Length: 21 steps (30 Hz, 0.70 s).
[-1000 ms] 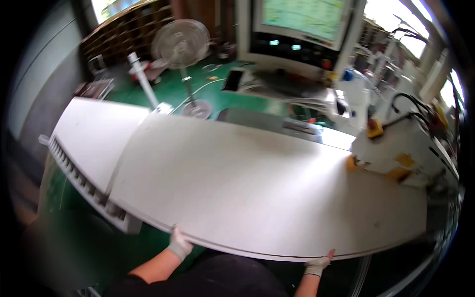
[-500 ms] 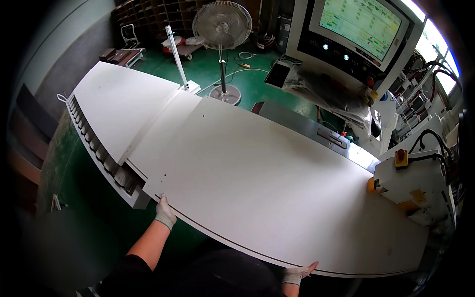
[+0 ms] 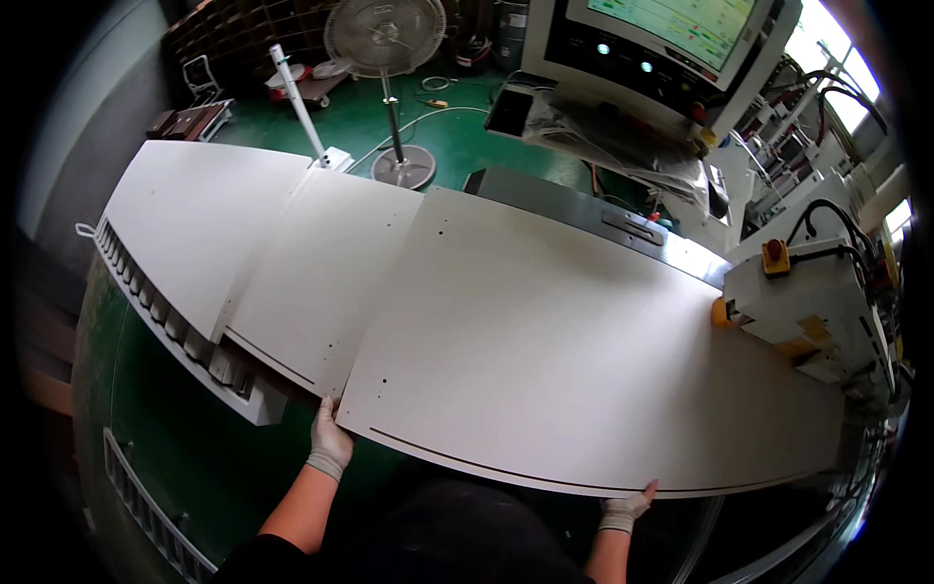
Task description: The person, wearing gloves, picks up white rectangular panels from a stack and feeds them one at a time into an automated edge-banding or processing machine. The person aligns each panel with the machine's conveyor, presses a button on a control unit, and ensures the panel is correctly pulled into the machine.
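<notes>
A large white panel (image 3: 564, 321) lies almost level in front of me, with small holes near its left end and a dark groove along its near edge. My left hand (image 3: 332, 446), in a pale glove, is closed on its near left corner, thumb on top and other fingers hidden beneath. My right hand (image 3: 628, 510), also gloved, grips the near edge farther right with the thumb up. The panel's left end overlaps a second white panel (image 3: 302, 263), which has similar holes and a groove. Another white panel (image 3: 209, 195) lies farther left.
The left-hand panels rest over a roller conveyor (image 3: 175, 326). At the right stands a machine housing (image 3: 793, 307) with a red-and-yellow stop button (image 3: 774, 255). Beyond are a metal rail (image 3: 623, 222), a control screen (image 3: 671, 29), a pedestal fan (image 3: 386, 39) and a white post (image 3: 298, 102).
The large panel has shifted right with both hands on it, uncovering more of the panel beneath, including its holes and groove. My view has moved too.
</notes>
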Available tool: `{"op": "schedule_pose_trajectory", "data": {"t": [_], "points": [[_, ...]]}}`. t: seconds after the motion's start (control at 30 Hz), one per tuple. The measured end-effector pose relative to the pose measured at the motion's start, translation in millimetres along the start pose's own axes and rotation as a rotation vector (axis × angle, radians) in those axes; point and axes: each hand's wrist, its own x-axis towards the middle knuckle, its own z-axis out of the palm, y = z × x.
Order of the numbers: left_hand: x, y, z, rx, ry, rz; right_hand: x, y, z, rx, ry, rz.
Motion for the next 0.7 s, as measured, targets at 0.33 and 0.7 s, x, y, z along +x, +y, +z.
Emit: {"op": "schedule_pose_trajectory", "data": {"t": [0.33, 0.7], "points": [[21.9, -40.8, 55.8, 1.171, -0.354, 0.090, -47.7, 103.4, 44.1, -0.020, -0.131, -0.030], [54.2, -66.4, 205.3, 1.599, -0.784, 0.587, 1.7, 9.3, 12.1, 0.067, -0.048, -0.202]]}}
